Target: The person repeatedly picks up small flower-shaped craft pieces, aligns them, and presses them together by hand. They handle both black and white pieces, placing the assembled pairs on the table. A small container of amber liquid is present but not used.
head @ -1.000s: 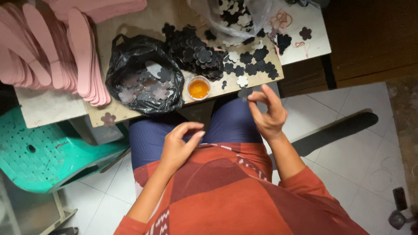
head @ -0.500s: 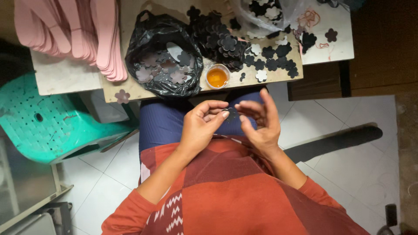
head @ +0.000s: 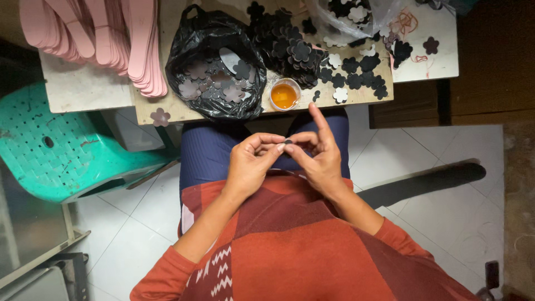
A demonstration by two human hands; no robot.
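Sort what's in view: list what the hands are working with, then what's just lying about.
In use:
left hand
right hand
small dark piece pinched between both hands' fingers

Lying about:
black bag of flower cutouts
orange glue cup
pink insole stack
teal plastic stool

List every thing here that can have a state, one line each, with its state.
left hand: pinching the small dark piece
right hand: pinching the same piece, index finger raised
small dark piece: held between both hands' fingertips
black bag: open, flower cutouts inside
small cup: uncovered, orange liquid inside
pink soles: stacked
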